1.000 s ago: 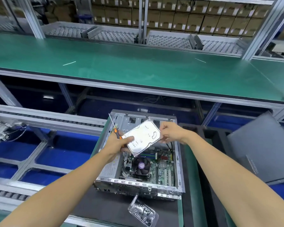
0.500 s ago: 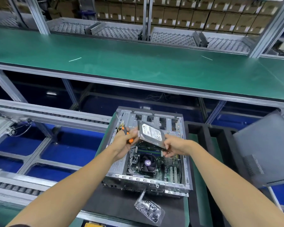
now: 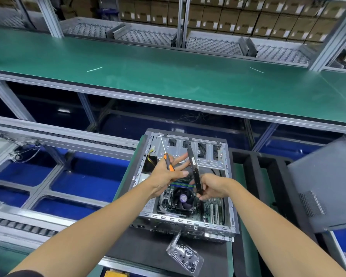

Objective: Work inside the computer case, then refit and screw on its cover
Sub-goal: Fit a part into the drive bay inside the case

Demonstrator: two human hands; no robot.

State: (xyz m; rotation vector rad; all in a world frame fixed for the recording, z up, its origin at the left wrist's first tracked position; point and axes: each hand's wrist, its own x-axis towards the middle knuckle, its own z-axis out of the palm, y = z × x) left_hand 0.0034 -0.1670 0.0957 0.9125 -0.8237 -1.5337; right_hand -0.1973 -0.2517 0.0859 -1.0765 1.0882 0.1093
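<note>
nearest me, a clear bag of screws (image 3: 185,254) is lying ready by the computer case (image 3: 188,220). above its open top, my right hand (image 3: 213,186) is pinching the hard drive (image 3: 195,170) edge-on, while my left hand (image 3: 168,173) is steadying it with straight fingers, thumb trapping the screwdriver (image 3: 169,161). the cover (image 3: 326,188) is leaning off right, waiting.

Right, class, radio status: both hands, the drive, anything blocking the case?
Left hand holds screwdriver, fingers extended. Right hand grips hard drive on edge above open case. Cover off, right.
</note>
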